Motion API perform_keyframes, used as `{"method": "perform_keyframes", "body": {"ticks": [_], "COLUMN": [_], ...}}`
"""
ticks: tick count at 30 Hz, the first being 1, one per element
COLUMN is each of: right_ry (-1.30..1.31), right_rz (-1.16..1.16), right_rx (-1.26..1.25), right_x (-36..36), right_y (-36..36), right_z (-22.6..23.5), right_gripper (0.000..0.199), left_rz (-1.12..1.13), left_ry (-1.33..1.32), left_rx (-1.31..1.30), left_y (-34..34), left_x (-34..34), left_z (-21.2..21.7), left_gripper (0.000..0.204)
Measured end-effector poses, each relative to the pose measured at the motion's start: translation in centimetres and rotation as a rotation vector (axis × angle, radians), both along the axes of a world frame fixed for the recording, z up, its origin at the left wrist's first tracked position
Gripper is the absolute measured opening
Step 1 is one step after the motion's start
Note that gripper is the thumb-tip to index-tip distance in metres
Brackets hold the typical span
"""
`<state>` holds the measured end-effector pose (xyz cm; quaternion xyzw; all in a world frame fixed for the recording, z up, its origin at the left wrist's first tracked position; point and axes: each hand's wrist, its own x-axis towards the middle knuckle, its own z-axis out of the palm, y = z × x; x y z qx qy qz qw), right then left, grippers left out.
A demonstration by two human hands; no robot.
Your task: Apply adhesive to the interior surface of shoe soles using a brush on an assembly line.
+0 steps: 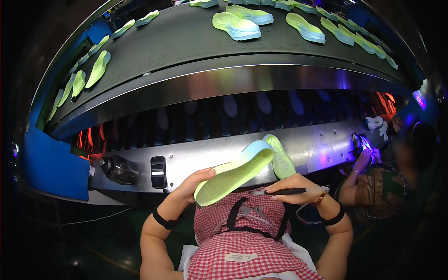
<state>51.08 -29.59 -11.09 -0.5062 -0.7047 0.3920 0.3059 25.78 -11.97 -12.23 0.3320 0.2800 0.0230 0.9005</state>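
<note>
My left hand (192, 185) grips a yellow-green shoe sole (228, 177) by its left edge, thumb on top. The sole is tilted above my lap, and its far end shades into pale blue. My right hand (298, 185) is closed around a slim black pen-like tool (288, 191) with a pale, narrow tip. That tip points left, apart from the held sole and just to its right. What kind of tool it is I cannot make out. Behind the held sole, a second shoe sole (283, 161) rests on the metal ledge, partly covered by the first.
On the metal ledge (200, 151) stand a dark clear bottle (119, 170) and a black rectangular device (158, 172). Beyond, a dark conveyor belt (177, 42) carries many soles. A co-worker (373, 184) sits at the right, hands at a lit item. A thin cable (100, 218) hangs at left.
</note>
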Motion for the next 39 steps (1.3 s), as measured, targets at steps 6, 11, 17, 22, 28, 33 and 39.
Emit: {"method": "perform_keyframes", "body": {"ticks": [6,11,17,22,28,33,39], "right_ry": [0.622,0.54,0.387,0.23,0.123,-0.048,0.33], "right_rz": [-0.334,-0.418,-0.517,-0.674,-0.948,-0.778,-0.456], "right_rx": [-0.245,-0.076,0.118,0.429,0.49,0.406,0.145], "right_x": [-4.7,-5.5,-6.0,-4.6,-2.1,-5.9,-6.7], "right_y": [2.0,2.0,2.1,3.0,5.6,4.7,1.4], "right_z": [-2.7,-4.1,-5.0,-5.9,-8.2,-8.1,-4.8], "right_gripper": [0.021,0.018,0.017,0.014,0.019,0.03,0.026], "left_rz": [0.183,0.241,0.342,0.35,0.389,0.423,0.362], "left_ry": [-0.166,-0.245,-0.252,-0.253,-0.156,-0.105,-0.18], "left_rx": [-0.22,-0.159,-0.16,-0.234,-0.277,-0.235,-0.037], "left_y": [-2.4,-2.7,-2.7,-2.8,-4.6,-4.4,-1.8], "left_x": [2.9,3.3,4.0,3.6,3.7,4.5,2.9], "left_z": [-3.6,-4.2,-5.1,-6.4,-6.5,-7.5,-5.7], "left_gripper": [0.051,0.053,0.051,0.049,0.048,0.044,0.048]}}
